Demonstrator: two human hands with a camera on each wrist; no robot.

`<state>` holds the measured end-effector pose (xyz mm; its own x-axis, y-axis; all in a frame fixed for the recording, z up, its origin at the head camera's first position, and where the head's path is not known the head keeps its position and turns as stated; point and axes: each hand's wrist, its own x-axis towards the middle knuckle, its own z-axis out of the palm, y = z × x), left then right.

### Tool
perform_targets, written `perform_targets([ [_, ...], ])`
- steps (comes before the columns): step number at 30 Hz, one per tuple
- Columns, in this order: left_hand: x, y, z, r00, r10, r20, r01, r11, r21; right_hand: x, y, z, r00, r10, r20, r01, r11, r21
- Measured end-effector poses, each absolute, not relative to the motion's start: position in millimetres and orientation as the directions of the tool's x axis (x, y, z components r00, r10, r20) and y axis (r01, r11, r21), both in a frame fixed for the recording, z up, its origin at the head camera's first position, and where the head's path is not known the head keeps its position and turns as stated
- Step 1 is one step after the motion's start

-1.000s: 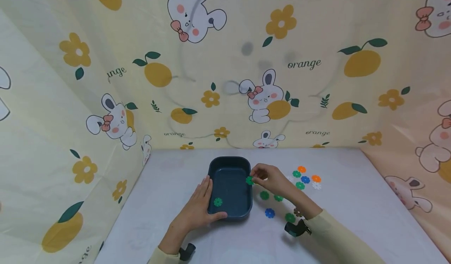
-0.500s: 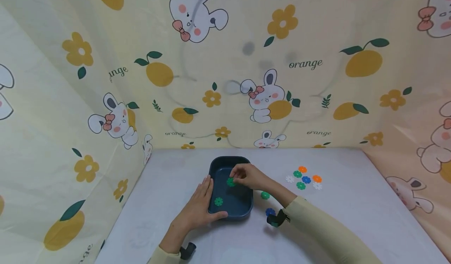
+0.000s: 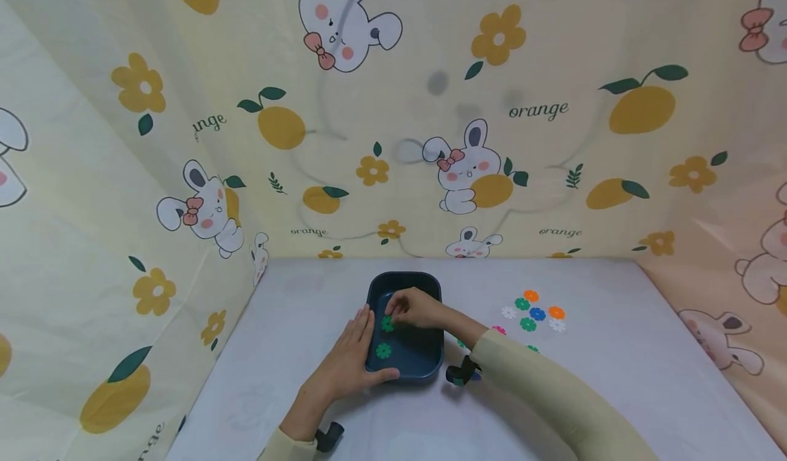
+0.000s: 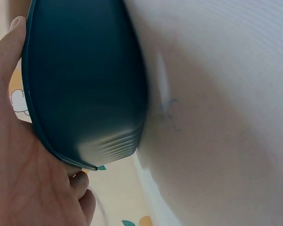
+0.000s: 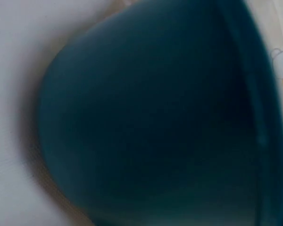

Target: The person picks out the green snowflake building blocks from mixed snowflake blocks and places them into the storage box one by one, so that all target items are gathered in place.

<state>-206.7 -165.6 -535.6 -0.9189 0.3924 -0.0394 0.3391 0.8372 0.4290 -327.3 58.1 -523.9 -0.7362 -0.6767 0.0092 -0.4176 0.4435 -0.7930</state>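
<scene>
A dark blue-green rectangular tray (image 3: 424, 352) sits in the middle of the table. My left hand (image 3: 347, 358) rests against its near-left corner, straight fingers along the left side and the thumb at the near edge; the left wrist view shows that hand (image 4: 33, 169) beside the tray's outer wall (image 4: 89, 80). Inside the tray, my right hand (image 3: 418, 309) pinches a green flower-shaped disc (image 3: 387, 324). Another green flower-shaped disc (image 3: 384, 350) lies on the tray floor, nearer to me. Only the tray's outside (image 5: 146, 113) shows in the right wrist view, blurred; the right fingers are out of that view.
Right of the tray, several flower-shaped discs lie on the white table (image 3: 295, 324), among them a blue one (image 3: 537, 314), an orange one (image 3: 556, 313), a white one (image 3: 507, 313) and a pink one (image 3: 499, 329). My right forearm covers part of that area. A patterned cloth (image 3: 393, 106) hangs behind.
My right hand has carried the green flower-shaped disc leftward from the tray's right rim into the tray. The left hand has stayed at the tray. The pink disc has come into sight.
</scene>
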Motion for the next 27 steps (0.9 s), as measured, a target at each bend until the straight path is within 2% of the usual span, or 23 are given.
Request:
perform_targets([
  [6,-205.8,-165.6,-535.5,-0.918,0.395,-0.032,0.343,0.833,0.435,-329.6,50.7,-533.1,-0.728,-0.681,-0.082,-0.363,0.484,-0.796],
  [14,-207.2,-165.8,-536.6,-0.918,0.396,-0.025,0.348,0.832,0.432,-326.7,46.5,-531.8,-0.718,-0.686,-0.118,-0.361,0.511,-0.780],
  [23,-207.0,-166.1,-534.8,-0.919,0.392,-0.041,0.337,0.836,0.434,-326.6,50.0,-528.1,-0.715,-0.694,-0.084,-0.400,0.505,-0.765],
  [27,-206.9,-165.9,-535.4,-0.921,0.387,-0.044,0.332,0.838,0.434,-327.3,57.6,-522.5,-0.726,-0.688,-0.012,-0.443,0.481,-0.756],
])
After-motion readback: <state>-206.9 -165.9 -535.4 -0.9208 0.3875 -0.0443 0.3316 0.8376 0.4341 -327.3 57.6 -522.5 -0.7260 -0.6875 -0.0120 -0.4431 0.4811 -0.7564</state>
